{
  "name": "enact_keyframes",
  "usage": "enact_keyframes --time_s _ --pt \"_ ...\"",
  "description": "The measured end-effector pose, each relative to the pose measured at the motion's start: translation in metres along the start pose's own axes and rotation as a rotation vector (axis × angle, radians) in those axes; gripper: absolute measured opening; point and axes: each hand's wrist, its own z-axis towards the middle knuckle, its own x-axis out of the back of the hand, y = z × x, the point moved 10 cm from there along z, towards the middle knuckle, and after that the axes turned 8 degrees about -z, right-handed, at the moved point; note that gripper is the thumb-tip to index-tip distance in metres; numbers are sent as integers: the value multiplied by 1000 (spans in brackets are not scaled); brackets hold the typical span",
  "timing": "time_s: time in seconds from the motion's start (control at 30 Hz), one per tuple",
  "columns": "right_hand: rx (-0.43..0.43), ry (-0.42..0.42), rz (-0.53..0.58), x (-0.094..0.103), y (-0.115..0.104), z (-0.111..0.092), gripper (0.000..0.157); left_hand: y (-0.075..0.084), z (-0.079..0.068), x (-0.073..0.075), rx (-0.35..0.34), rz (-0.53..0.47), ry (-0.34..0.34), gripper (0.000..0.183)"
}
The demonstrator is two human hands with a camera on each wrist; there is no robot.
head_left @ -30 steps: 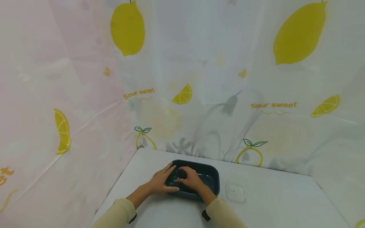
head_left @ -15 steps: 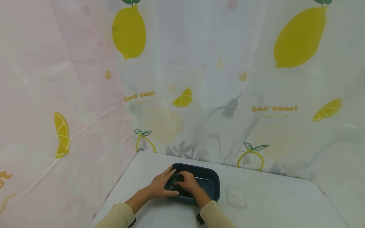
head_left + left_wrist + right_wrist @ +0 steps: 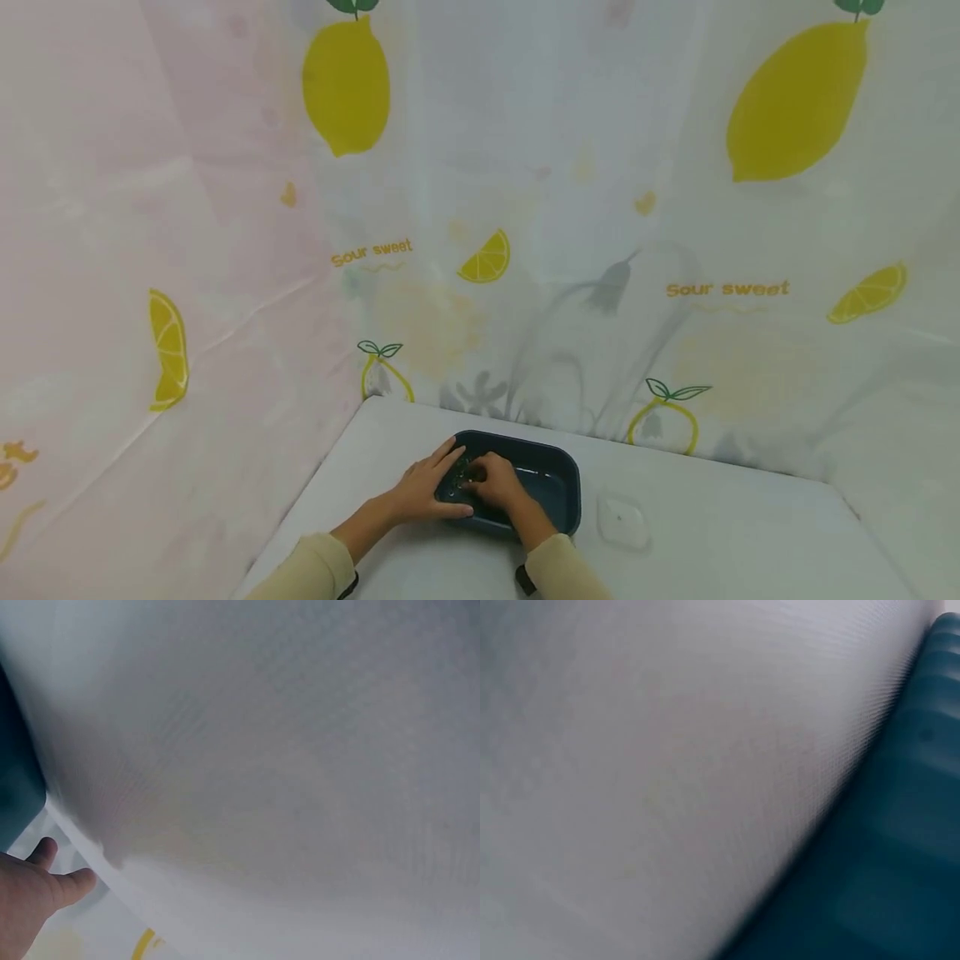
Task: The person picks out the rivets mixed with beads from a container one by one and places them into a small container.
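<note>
A dark blue rectangular tub [image 3: 546, 492] stands on the white table, its green-blue outer wall [image 3: 885, 847] filling the corner of the right wrist view. My left hand [image 3: 422, 492] lies over the tub's left end, fingers straight and spread, with the thumb along the near rim. Two fingertips of it also show in the left wrist view. Inside the tub, my right hand [image 3: 498, 483] reaches down with bent fingers. Its thumb and fingertips are among small shiny bits [image 3: 453, 492] at the left end; I cannot tell whether they pinch one.
A clear square lid-like piece [image 3: 622, 522] with rounded corners lies on the table to the right of the tub. The white table [image 3: 720, 533] meets a lemon-printed curtain [image 3: 570, 358] at the back, and the curtain continues along the left side.
My right hand has moved slightly left and deeper into the tub, its thumb and fingers closer together. My left hand keeps its place on the tub. The head view has tilted up slightly.
</note>
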Motion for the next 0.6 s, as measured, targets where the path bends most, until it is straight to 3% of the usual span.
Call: enact_keyframes --time_s 0.6 --pt "25 12 -1 5 -4 -1 10 -5 4 -2 18 -19 -24 97"
